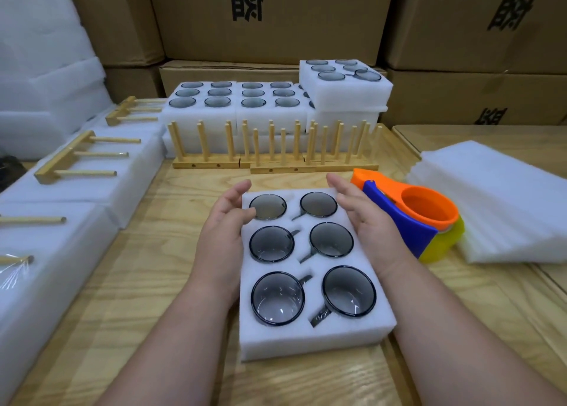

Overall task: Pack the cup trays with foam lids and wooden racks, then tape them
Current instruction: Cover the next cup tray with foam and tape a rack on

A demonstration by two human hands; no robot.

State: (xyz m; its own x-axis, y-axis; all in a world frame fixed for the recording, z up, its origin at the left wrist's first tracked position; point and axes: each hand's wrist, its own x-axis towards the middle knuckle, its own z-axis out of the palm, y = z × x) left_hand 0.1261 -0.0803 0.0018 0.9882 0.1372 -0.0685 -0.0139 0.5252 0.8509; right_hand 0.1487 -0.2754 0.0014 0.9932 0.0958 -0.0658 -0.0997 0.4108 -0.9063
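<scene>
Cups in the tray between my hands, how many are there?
6, in two columns of three in the tray: far pair, middle pair, near pair. None hidden.

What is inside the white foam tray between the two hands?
The foam tray holds six dark glass cups in two columns of three, their handles in slots. No lid covers it. The cups' lower parts are hidden in the foam.

Two bare forearms, no sleeves, bare hands
</scene>
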